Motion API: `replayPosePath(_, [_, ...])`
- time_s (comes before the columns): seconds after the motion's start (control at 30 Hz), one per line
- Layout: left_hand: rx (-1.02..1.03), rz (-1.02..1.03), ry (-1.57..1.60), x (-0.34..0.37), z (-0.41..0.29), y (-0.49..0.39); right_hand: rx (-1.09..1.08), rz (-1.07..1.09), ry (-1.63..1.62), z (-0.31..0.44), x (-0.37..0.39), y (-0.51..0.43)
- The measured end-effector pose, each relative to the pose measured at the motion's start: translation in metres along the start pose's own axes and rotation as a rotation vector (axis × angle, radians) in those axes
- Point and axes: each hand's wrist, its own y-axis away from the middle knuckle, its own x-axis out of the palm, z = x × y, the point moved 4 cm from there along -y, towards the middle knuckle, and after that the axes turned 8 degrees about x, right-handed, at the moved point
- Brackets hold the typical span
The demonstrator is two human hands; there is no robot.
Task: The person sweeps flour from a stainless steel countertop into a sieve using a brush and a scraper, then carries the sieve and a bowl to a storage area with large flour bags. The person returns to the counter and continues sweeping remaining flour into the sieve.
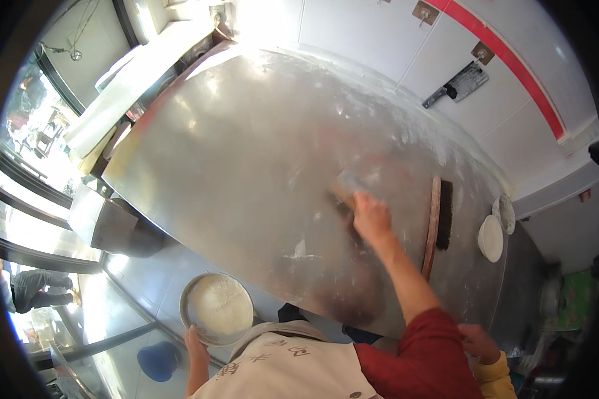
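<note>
My left hand point(197, 346) grips the rim of a round metal pan or sieve point(183, 304) with a pale flour-like powder point(223, 301) in it, held beside the table's near edge. Over the stainless steel tabletop point(239, 149), my right hand point(372, 217) is closed on a tool with a wooden handle point(343, 195); its far part is blurred, so its kind cannot be told. Pale powder marks the metal around it. To the right of my forearm lies a long wooden-handled bench brush point(433, 219) with dark bristles.
Two bowls, one white point(490, 238) and one floury point(504, 214), stand at the right. A cleaver point(461, 84) hangs on the wall. A blue container point(158, 361) is at the lower left. Another person's hand point(480, 343) is close behind my right arm. Boxes line the left edge.
</note>
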Motion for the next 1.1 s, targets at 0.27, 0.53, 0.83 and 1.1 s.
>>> replayPosePath(0.27, [0.002, -0.099, 0.027, 0.006, -0.003, 0.017, -0.113, 0.379, -0.414, 0.049, -0.063, -0.034])
replayPosePath(0.53, [0.015, -0.206, 0.019, 0.016, 0.006, 0.037, 0.471, 0.053, 0.180, -0.191, 0.040, -0.263])
replayPosePath(0.83, [0.048, -0.099, -0.079, 0.036, -0.014, 0.019, -0.042, 0.113, -0.014, -0.015, 0.021, -0.217])
replayPosePath(1.1, [0.011, 0.087, -0.050, 0.013, 0.016, -0.038, -0.442, 0.139, -0.362, 0.082, -0.016, 0.000])
